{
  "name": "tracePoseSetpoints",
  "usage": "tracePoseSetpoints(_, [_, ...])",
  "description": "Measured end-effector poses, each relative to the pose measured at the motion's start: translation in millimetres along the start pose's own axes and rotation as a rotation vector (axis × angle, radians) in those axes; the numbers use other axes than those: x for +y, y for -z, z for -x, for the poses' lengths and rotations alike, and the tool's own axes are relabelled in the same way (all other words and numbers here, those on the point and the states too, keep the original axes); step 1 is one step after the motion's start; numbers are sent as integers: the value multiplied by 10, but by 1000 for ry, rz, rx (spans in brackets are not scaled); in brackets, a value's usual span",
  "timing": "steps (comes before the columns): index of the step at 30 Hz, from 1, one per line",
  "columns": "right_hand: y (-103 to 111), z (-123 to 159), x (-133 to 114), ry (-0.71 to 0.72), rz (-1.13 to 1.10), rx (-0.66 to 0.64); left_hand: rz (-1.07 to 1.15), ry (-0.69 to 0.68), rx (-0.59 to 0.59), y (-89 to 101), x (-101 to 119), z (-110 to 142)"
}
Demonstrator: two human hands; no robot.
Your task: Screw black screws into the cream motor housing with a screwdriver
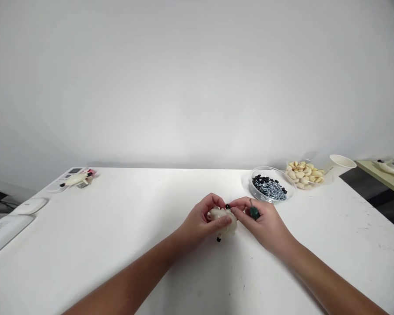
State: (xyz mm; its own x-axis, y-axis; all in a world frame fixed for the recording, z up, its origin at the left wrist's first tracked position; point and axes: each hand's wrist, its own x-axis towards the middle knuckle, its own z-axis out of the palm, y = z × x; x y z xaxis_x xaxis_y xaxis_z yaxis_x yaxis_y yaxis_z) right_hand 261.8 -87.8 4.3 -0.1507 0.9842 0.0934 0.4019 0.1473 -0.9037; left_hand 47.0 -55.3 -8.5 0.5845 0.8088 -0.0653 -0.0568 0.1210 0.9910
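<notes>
My left hand [203,218] is closed round a small cream plastic body [233,225] above the table's middle. A black knob [227,206] stands at its far edge, between the fingertips of both hands. Another black tip [219,239] sticks out on the near side. Thumb and forefinger of my right hand [259,218] are pinched together beside the far knob; whether they grip it I cannot tell. Tucked in that same hand is a short screwdriver with a dark green handle [255,213], its metal shaft pointing up and away.
A clear round dish [272,169] of screws and black pieces stands right of my hands. Behind it are a bag of cream plastic pieces [304,175] and a paper cup [341,162]. A similar cream piece [76,179] and a white box [8,234] lie left.
</notes>
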Motion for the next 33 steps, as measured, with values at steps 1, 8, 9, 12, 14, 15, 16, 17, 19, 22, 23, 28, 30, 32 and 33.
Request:
tracePoseSetpoints(1, [-1,-1,7,-18,-15,3,-8,2,15,-7,-3,-1])
tracePoseSetpoints(8, [-6,-38,96,-88,-127,-5,21,7,63,-34,-61,5])
tracePoseSetpoints(9, [-10,-47,111,-92,-147,1,32,7,62,-39,-74,7])
tracePoseSetpoints(12, [-18,-66,141,-120,-206,6,57,17,63,-52,-100,11])
tracePoseSetpoints(14, [-17,-71,144,-141,-237,11,61,25,63,-58,-105,11])
tracePoseSetpoints(15, [-17,-71,142,-149,-248,13,59,28,65,-58,-105,10])
tracePoseSetpoints(16, [-17,-71,141,-156,-257,12,53,30,68,-58,-102,7])
tracePoseSetpoints(17, [-18,-71,142,-159,-266,9,42,30,75,-55,-98,3])
tracePoseSetpoints(19, [-27,-75,157,-162,-285,-4,8,19,98,-46,-85,-9])
tracePoseSetpoints(22, [-54,-86,207,-163,-301,-14,-47,-14,134,-23,-69,-28])
tracePoseSetpoints(23, [-64,-88,226,-164,-304,-12,-59,-19,142,-15,-68,-33])
tracePoseSetpoints(28, [-96,-96,288,-174,-319,18,-53,-8,166,12,-99,-44])
tracePoseSetpoints(30, [-104,-107,308,-179,-325,29,-35,-8,174,17,-111,-46])
tracePoseSetpoints(32, [-114,-126,332,-179,-340,36,-28,10,177,19,-116,-49])
tracePoseSetpoints(33, [-120,-137,345,-177,-351,37,-31,23,178,20,-117,-51])
